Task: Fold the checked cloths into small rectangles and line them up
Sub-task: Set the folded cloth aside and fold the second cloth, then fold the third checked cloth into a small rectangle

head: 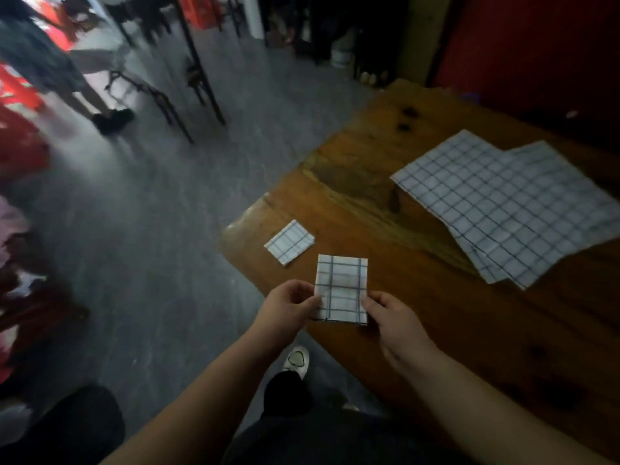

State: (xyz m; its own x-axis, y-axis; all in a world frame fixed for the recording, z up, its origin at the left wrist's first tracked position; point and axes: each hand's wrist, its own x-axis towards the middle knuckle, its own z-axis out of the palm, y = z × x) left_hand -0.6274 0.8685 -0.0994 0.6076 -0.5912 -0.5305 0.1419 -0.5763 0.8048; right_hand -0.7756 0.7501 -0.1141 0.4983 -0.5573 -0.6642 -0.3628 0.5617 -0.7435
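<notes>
Cloth (341, 286), folded small, is held up at the near-left table (369, 182) edge. L hand (288, 308) pinches its left side, R hand (392, 317) pinches its right side low down, both sets of fingers clamped on it. 2nd cloth (289, 242), also folded small, lies flat on the table just far-left of the held one, by the corner, not touching. That's 2 small rectangles. Far right: flat cloths (503, 203) piled, overlapping, skewed. At least 2 layers; exact no. can't tell. 1 white shoe (297, 360) on grey floor (151, 229) below the hands.
</notes>
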